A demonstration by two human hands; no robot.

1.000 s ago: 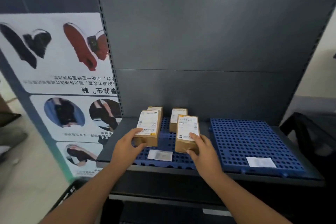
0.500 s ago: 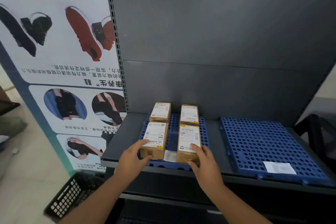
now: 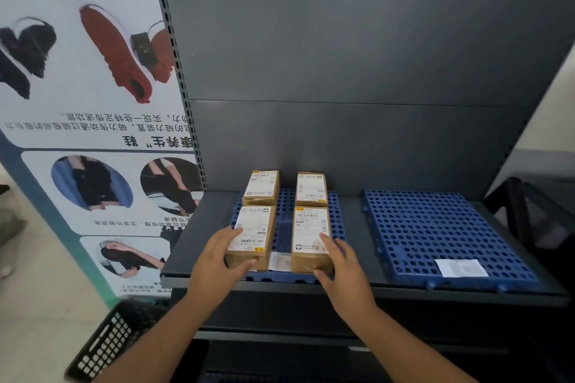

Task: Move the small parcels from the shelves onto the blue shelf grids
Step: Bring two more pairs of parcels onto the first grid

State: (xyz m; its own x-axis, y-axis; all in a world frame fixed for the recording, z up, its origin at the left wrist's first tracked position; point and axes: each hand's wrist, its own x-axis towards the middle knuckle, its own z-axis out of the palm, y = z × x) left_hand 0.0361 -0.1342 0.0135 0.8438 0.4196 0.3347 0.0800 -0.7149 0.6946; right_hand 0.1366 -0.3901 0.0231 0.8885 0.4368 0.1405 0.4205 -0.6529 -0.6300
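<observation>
Boxy cardboard on a holey blue grid (image 3: 336,211): left parcel (image 3: 252,235) is held by left grip (image 3: 217,260), right parcel (image 3: 311,238) by right grip (image 3: 343,269).

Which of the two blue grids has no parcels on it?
The right grid: only a white slip lies on it; the left grid carries all four parcels.

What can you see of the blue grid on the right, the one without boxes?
The right blue grid is a flat, roughly square panel, plastic by the look, pierced with round holes, with small lugs along its front edge. It lies flat on the dark grey shelf. A white paper slip rests near its front right corner. No parcel sits on it. Neither hand touches it: the left hand grips the front left parcel and the right hand the front right parcel, both on the other grid.
</observation>
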